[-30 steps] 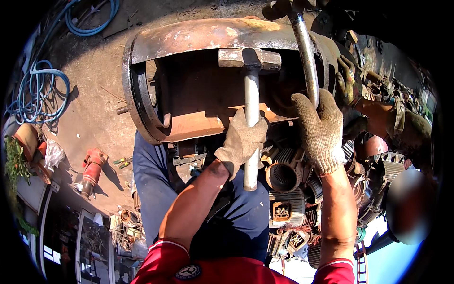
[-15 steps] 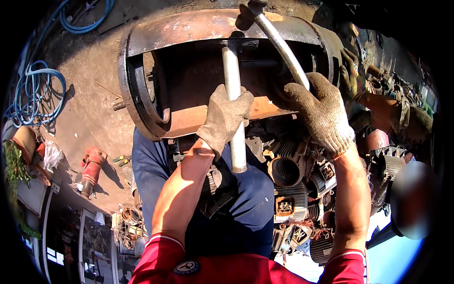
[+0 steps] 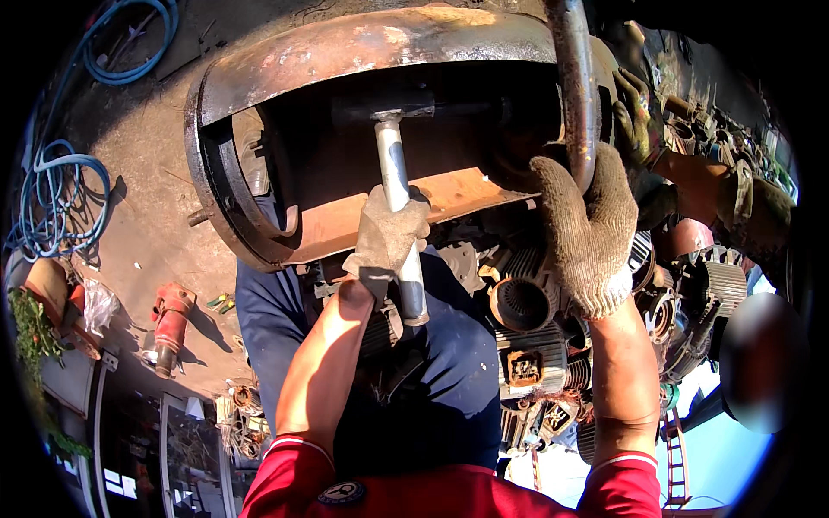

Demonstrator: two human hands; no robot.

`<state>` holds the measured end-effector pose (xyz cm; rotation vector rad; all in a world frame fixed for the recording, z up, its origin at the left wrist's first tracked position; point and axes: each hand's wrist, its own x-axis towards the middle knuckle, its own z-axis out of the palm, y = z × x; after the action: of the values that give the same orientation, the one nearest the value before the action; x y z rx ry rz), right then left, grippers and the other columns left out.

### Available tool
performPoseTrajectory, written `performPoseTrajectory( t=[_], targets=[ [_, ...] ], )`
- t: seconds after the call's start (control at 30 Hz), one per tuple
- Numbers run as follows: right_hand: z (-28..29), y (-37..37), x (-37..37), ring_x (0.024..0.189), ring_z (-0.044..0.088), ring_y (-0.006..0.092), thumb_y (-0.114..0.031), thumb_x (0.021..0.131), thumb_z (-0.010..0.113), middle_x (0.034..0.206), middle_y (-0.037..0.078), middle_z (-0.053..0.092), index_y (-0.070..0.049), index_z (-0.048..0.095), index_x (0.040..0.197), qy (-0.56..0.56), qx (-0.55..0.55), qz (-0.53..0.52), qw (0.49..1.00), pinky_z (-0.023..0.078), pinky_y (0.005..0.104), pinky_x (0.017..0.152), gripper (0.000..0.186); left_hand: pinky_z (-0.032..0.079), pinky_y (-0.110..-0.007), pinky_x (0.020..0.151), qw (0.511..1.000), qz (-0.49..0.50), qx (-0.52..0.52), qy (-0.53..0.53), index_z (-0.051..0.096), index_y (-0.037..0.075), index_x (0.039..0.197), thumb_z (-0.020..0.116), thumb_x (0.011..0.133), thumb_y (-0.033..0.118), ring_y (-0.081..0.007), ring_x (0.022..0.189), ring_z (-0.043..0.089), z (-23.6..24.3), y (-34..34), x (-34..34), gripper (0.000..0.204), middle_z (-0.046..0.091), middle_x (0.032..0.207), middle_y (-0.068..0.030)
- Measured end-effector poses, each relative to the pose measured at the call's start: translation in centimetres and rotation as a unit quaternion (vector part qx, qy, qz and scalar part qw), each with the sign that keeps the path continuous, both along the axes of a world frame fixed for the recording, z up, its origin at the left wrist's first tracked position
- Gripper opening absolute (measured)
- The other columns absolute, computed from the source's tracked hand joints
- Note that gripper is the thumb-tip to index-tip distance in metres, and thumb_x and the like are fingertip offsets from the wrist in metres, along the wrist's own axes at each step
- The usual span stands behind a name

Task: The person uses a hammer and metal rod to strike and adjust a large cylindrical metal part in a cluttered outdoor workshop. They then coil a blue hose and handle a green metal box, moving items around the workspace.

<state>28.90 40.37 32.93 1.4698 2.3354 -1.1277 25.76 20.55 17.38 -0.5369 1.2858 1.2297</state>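
My left hand [image 3: 386, 231], in a worn knit glove, is wrapped round the silvery pipe handle of a hammer [image 3: 393, 164]. The dark head of that hammer lies inside the wide opening of a rusty metal cylinder [image 3: 371, 41]. My gloved right hand [image 3: 591, 229] grips the lower end of a second metal-handled tool, a long hammer [image 3: 577, 82] held nearly upright. Its top runs out past the upper edge of the view. The cylinder lies on its side across my knees' front, its inside deep in shadow.
Blue hose [image 3: 73, 194] lies coiled on the ground at left, near a red jack-like tool [image 3: 173, 315]. Several old motor housings [image 3: 522, 304] are heaped on the right. Beyond the cylinder's right end, another person's gloved hand [image 3: 637, 116] shows.
My right hand has swung its hammer more upright, the head leaving the view. My left hand and its hammer appear lower and further left, as does the cylinder's left end.
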Motion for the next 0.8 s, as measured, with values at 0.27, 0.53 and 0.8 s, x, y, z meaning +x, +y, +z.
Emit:
performPoseTrajectory(
  t=[0.27,0.53,0.8],
  targets=[
    [1.2,2.7,3.5,0.064,0.050,0.0054,-0.026,0.098,0.072,0.076,-0.003,0.060,-0.002,0.067,0.102,-0.044,-0.024,-0.107,0.993,0.040,0.0236,0.056,0.025,0.054,-0.026,0.055,0.998,0.006,0.063,-0.021,0.058,0.000,0.109,0.073,0.092,0.018,-0.0112,0.065,0.060,3.6,7.4,-0.3,0.029,0.060,0.085,-0.0046],
    [6.7,5.2,1.0,0.057,0.041,0.0010,-0.021,0.106,0.059,0.070,-0.005,0.050,-0.001,0.067,0.119,0.126,0.134,-0.141,0.973,0.030,0.0180,0.052,0.026,0.053,-0.028,0.053,0.997,-0.041,0.030,0.066,0.058,0.001,0.108,0.074,0.090,0.017,-0.0121,0.062,0.061,2.3,7.3,0.4,0.029,0.062,0.078,-0.0053],
    [-1.1,3.1,2.0,0.070,0.068,0.0321,-0.026,0.097,0.072,0.079,0.022,0.065,0.001,0.061,0.105,-0.104,-0.058,0.081,0.990,0.053,0.0419,0.065,0.030,0.052,-0.030,0.051,0.997,-0.058,-0.028,0.046,0.054,0.000,0.107,0.074,0.090,0.017,-0.0133,0.059,0.060,0.5,6.1,2.0,0.031,0.061,0.077,-0.0057]
  ],
)
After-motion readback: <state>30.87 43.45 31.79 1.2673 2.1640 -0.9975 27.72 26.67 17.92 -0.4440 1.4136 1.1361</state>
